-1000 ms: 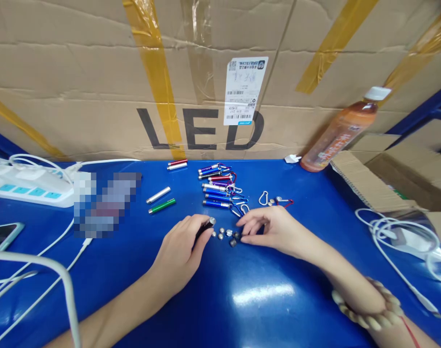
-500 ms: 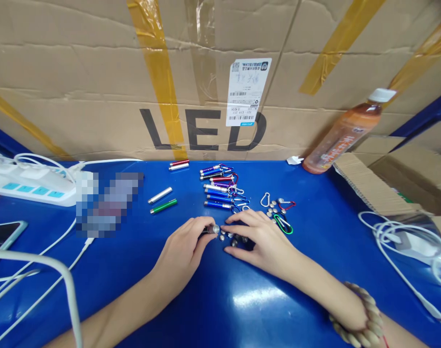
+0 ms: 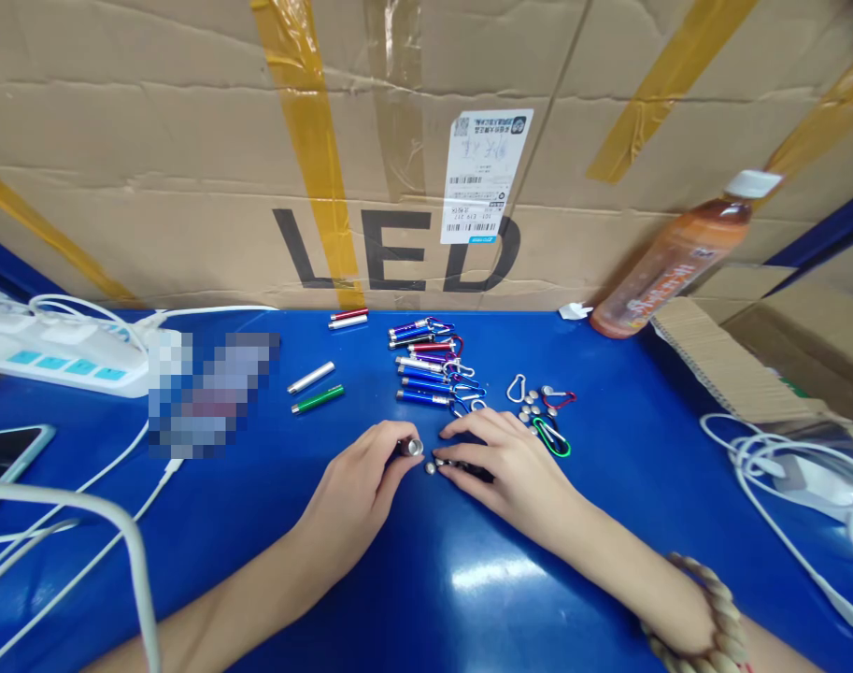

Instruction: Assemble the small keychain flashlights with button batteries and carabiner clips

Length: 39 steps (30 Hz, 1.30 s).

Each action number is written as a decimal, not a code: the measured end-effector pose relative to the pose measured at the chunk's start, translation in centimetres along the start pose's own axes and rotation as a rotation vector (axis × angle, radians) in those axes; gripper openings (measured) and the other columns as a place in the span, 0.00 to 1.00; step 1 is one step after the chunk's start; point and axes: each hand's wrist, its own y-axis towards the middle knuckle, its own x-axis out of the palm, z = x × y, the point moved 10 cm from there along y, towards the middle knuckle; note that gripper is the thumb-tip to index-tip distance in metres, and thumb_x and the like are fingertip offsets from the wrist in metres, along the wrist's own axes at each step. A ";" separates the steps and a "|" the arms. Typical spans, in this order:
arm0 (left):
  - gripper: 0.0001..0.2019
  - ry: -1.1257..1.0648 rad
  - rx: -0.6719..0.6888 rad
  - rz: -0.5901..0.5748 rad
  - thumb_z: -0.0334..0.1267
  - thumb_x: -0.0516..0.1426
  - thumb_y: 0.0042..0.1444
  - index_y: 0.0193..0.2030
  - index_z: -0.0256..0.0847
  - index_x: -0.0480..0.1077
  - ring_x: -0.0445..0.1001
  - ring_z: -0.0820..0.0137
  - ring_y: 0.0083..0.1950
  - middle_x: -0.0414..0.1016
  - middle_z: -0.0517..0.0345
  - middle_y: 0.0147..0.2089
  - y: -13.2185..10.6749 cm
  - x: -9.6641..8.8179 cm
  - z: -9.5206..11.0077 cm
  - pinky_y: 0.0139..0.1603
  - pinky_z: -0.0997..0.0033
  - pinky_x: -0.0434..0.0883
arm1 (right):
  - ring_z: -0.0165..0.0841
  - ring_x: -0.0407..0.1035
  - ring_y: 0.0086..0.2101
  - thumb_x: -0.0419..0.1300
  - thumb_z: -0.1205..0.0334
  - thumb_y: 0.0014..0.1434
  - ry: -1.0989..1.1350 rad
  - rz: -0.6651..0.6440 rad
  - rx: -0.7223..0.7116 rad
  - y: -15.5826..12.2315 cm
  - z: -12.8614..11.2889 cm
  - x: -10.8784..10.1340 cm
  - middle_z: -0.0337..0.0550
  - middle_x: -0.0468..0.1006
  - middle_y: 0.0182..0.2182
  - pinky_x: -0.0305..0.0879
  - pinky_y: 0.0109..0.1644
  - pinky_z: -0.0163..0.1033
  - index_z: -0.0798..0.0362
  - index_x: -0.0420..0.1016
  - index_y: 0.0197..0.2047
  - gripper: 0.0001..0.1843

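Observation:
My left hand [image 3: 362, 472] is closed around a small dark flashlight tube [image 3: 413, 448], its round open metal end facing right. Just across from it, my right hand [image 3: 500, 458] reaches down to the table, thumb and index finger drawn close around a small silver button cell [image 3: 438, 462]. Another button cell [image 3: 430, 468] lies on the blue table between the hands. More small dark and silver pieces sit beneath my right fingers, partly hidden. Behind the hands is a row of mini flashlights with carabiner clips [image 3: 426, 381].
Loose tubes, one green [image 3: 318, 400] and one silver [image 3: 311, 378], lie left of the row. Right of it are loose carabiners [image 3: 553, 436] and several button cells. A large carton [image 3: 208, 187] closes off the back; a drink bottle [image 3: 678, 262] leans at right. White cables [image 3: 783, 458] flank both sides.
My right thumb and index finger have come closer together over the small cells. My left hand has barely moved, and the tube's open end points slightly more toward me.

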 end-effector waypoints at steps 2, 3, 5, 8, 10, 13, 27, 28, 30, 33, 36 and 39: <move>0.05 0.008 0.021 -0.020 0.32 0.47 0.61 0.39 0.44 0.62 0.69 0.74 0.38 0.70 0.63 0.37 0.0 0.2 0.2 0.39 0.76 0.65 | 0.34 0.66 0.41 0.59 0.63 0.56 0.041 0.005 0.018 0.1 0.2 -0.1 0.40 0.74 0.41 0.57 0.41 0.40 0.48 0.77 0.37 0.06; 0.05 0.014 0.034 -0.032 0.32 0.47 0.61 0.40 0.44 0.62 0.69 0.74 0.38 0.70 0.63 0.37 0.0 0.3 0.3 0.40 0.76 0.65 | 0.33 0.66 0.40 0.60 0.63 0.56 0.067 0.004 0.032 0.1 0.4 0.0 0.40 0.74 0.40 0.57 0.41 0.40 0.49 0.76 0.36 0.05; 0.06 0.028 0.064 -0.051 0.32 0.47 0.61 0.40 0.44 0.63 0.69 0.74 0.39 0.71 0.63 0.38 0.0 0.5 0.6 0.42 0.75 0.65 | 0.33 0.66 0.40 0.61 0.63 0.54 0.110 -0.002 0.060 0.1 0.7 0.0 0.40 0.74 0.40 0.58 0.41 0.40 0.49 0.76 0.34 0.03; 0.06 0.061 0.097 -0.053 0.32 0.47 0.61 0.40 0.43 0.64 0.69 0.73 0.40 0.72 0.63 0.39 0.1 0.6 1.0 0.43 0.73 0.65 | 0.34 0.66 0.41 0.61 0.63 0.54 0.116 0.008 0.046 0.1 0.6 0.0 0.39 0.74 0.40 0.58 0.42 0.41 0.49 0.76 0.33 0.02; 0.06 0.091 0.106 -0.048 0.32 0.48 0.61 0.40 0.43 0.65 0.69 0.73 0.39 0.72 0.62 0.39 0.1 0.6 1.1 0.43 0.71 0.65 | 0.34 0.67 0.40 0.61 0.63 0.55 0.106 0.088 0.014 0.0 0.2 -0.9 0.39 0.75 0.40 0.59 0.42 0.41 0.49 0.76 0.34 0.03; 0.06 0.136 0.121 -0.050 0.34 0.49 0.61 0.40 0.43 0.67 0.69 0.71 0.39 0.73 0.61 0.38 0.1 0.7 1.2 0.41 0.70 0.66 | 0.32 0.68 0.38 0.60 0.65 0.56 0.155 0.328 0.000 -0.5 -0.2 -3.5 0.41 0.76 0.37 0.62 0.41 0.40 0.50 0.77 0.36 0.05; 0.07 0.194 0.217 -0.022 0.35 0.50 0.60 0.41 0.42 0.69 0.69 0.70 0.36 0.74 0.60 0.35 -0.3 0.7 2.0 0.38 0.69 0.65 | 0.32 0.68 0.38 0.63 0.65 0.52 0.382 0.333 -0.066 -0.5 -1.1 -3.6 0.43 0.73 0.38 0.68 0.36 0.37 0.51 0.78 0.29 0.02; 0.07 0.194 0.207 -0.025 0.34 0.50 0.60 0.41 0.43 0.69 0.69 0.70 0.36 0.74 0.61 0.35 -0.3 0.7 2.0 0.38 0.69 0.65 | 0.32 0.67 0.39 0.63 0.65 0.52 0.379 0.304 -0.062 -0.4 -1.1 -3.4 0.43 0.73 0.39 0.68 0.37 0.37 0.50 0.78 0.30 0.02; 0.07 0.181 0.150 -0.024 0.33 0.50 0.60 0.39 0.43 0.68 0.69 0.71 0.37 0.74 0.62 0.35 -0.1 0.5 1.5 0.38 0.70 0.65 | 0.32 0.67 0.40 0.63 0.64 0.53 0.371 0.286 -0.042 -0.4 -0.9 -3.2 0.43 0.72 0.40 0.68 0.41 0.38 0.50 0.78 0.32 0.03; 0.07 0.146 0.040 0.012 0.32 0.49 0.60 0.37 0.43 0.67 0.69 0.71 0.38 0.73 0.63 0.35 0.2 -0.3 0.6 0.39 0.71 0.65 | 0.32 0.67 0.40 0.62 0.62 0.53 0.325 0.298 0.016 -0.4 -0.1 -3.2 0.43 0.72 0.38 0.67 0.45 0.39 0.50 0.76 0.37 0.06; 0.07 0.122 -0.013 0.057 0.32 0.49 0.59 0.36 0.44 0.67 0.70 0.71 0.37 0.73 0.63 0.35 0.2 -1.0 0.2 0.39 0.71 0.65 | 0.34 0.67 0.40 0.62 0.58 0.53 0.176 0.210 0.025 -0.2 -0.1 -2.2 0.43 0.73 0.39 0.66 0.44 0.41 0.49 0.76 0.40 0.10; 0.07 0.090 -0.035 0.080 0.31 0.49 0.58 0.36 0.44 0.67 0.71 0.72 0.38 0.74 0.63 0.36 0.1 -1.2 0.0 0.39 0.72 0.66 | 0.36 0.67 0.41 0.62 0.55 0.53 0.010 0.080 0.011 0.0 -0.4 -0.7 0.43 0.73 0.42 0.64 0.42 0.42 0.46 0.77 0.40 0.11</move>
